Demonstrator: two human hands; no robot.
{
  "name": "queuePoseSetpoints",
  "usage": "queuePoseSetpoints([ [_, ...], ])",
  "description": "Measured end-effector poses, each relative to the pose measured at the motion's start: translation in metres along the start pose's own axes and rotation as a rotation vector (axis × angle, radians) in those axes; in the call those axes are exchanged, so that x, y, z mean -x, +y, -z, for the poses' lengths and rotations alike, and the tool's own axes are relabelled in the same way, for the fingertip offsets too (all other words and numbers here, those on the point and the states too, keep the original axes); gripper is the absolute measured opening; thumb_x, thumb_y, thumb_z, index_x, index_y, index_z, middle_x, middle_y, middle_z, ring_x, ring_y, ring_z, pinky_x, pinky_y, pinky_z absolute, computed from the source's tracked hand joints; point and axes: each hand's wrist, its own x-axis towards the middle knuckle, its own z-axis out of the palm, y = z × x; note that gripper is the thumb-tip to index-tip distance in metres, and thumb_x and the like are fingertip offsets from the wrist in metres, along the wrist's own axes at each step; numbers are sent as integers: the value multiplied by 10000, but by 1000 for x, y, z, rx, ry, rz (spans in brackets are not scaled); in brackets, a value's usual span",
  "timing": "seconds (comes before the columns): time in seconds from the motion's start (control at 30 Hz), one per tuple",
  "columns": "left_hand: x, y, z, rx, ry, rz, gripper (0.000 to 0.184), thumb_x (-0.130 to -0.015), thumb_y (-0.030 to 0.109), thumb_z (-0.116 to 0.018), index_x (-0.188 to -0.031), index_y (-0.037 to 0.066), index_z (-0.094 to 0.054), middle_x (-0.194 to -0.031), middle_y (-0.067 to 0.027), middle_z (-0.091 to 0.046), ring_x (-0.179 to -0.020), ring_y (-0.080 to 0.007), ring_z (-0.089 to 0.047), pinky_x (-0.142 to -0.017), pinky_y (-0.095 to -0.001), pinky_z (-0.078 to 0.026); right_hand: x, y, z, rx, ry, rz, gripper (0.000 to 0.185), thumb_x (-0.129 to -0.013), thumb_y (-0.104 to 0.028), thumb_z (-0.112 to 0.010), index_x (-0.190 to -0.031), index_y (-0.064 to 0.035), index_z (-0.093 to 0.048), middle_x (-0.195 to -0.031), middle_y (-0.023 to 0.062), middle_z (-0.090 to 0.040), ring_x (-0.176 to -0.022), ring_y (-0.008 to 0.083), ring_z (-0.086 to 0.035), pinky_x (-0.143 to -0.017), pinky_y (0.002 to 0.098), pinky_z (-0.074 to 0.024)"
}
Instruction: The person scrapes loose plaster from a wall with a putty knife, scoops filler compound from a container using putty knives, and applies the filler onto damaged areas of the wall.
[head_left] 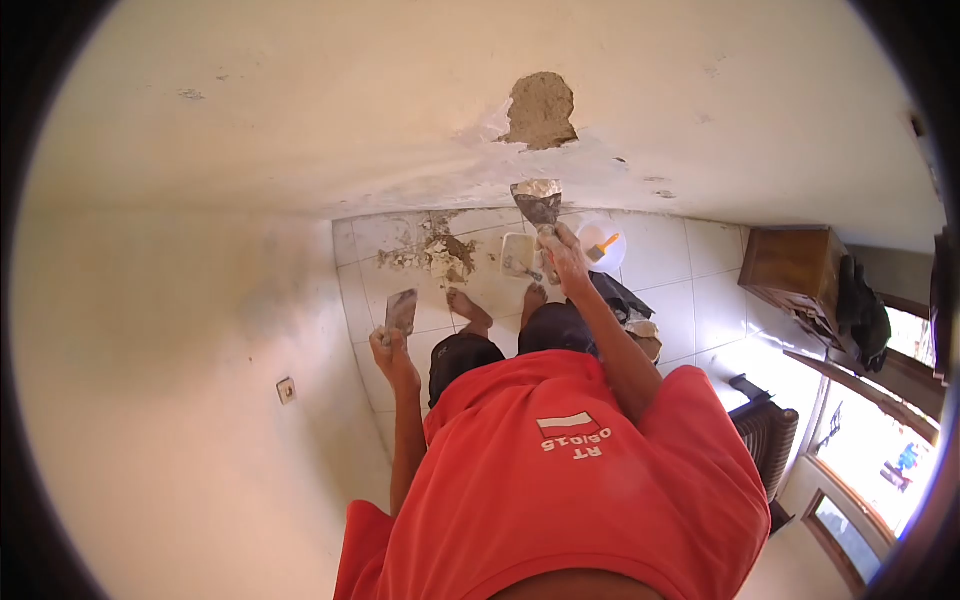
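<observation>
My right hand [567,262] grips the handle of a putty knife [539,207], raised toward the wall. Pale filler sits along the blade's far edge. Above it on the wall is a rough, brown bare patch [542,112] where the paint and plaster are gone; the blade is apart from this patch. Held low on the left, a second flat-bladed scraper [401,311] has its handle closed in my left hand [391,354]. Its blade points up and away from me.
Crumbled plaster debris [447,258] lies on the tiled floor by my feet. A white tray [517,246] and a white tub with an orange-handled brush [604,247] stand near the wall. A wooden cabinet [787,268] is on the right, a wall switch [286,390] on the left.
</observation>
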Motion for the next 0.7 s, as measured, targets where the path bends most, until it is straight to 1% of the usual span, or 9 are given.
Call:
queuePoseSetpoints([
  [0.03,7,0,4,-2,9,-2,164,-959,141,-601,-998,77,-456,-843,30,-426,-714,-60,-376,-606,-213,-328,-7,-3,-4,0,-9,-3,252,-913,-296,-566,-959,-52,-603,-771,36,-567,-637,94,-504,-549,275,-433],
  [0.1,21,1,8,-77,76,53,157,-960,133,-597,-1003,81,-455,-838,34,-424,-708,-59,-375,-595,-213,-325,-21,-8,-9,-103,81,-172,231,-914,-279,-560,-926,-53,-608,-747,25,-553,-636,98,-505,-557,268,-438],
  [0.2,33,2,12,-63,96,88,162,-959,140,-600,-1008,84,-455,-837,35,-420,-706,-57,-372,-595,-209,-322,-36,-16,-7,-112,33,-227,220,-908,-265,-558,-929,-52,-611,-720,14,-535,-616,103,-503,-551,265,-444],
  [0.23,34,0,12,-61,104,89,162,-959,140,-600,-1008,84,-455,-837,35,-420,-706,-57,-372,-595,-209,-322,-41,-19,-10,-107,27,-228,220,-908,-265,-558,-929,-52,-611,-720,14,-535,-616,103,-503,-551,265,-444],
  [0.3,38,-2,13,-51,120,82,168,-959,149,-602,-1011,85,-456,-836,34,-423,-701,-56,-371,-592,-206,-320,-47,-22,-17,-202,69,-76,218,-898,-263,-560,-909,-55,-622,-666,9,-510,-586,103,-497,-540,267,-440],
  [0.4,40,-7,13,-33,114,79,178,-958,162,-606,-1011,81,-457,-843,35,-419,-710,-57,-372,-602,-205,-324,-61,-22,-10,-165,36,-194,231,-892,-262,-560,-910,-41,-625,-657,14,-516,-586,117,-514,-560,273,-445],
  [0.5,42,-7,12,-81,93,88,185,-957,166,-607,-1009,75,-454,-855,31,-412,-725,-60,-369,-619,-204,-330,-67,-22,-12,-208,34,-90,243,-887,-258,-565,-910,-25,-631,-668,15,-524,-601,127,-531,-577,276,-450],
  [0.63,40,-8,4,-93,99,36,187,-956,166,-606,-1005,72,-452,-862,29,-402,-736,-62,-364,-629,-205,-332,-75,-26,-8,-151,-24,-145,239,-883,-241,-571,-930,-14,-630,-695,21,-538,-622,133,-548,-584,274,-452],
  [0.7,40,-8,5,-97,78,57,187,-955,167,-606,-1003,72,-452,-865,27,-403,-742,-63,-363,-634,-208,-335,-74,-31,-10,-283,-43,-125,230,-879,-231,-581,-938,-14,-631,-718,39,-575,-634,132,-557,-582,279,-449],
])
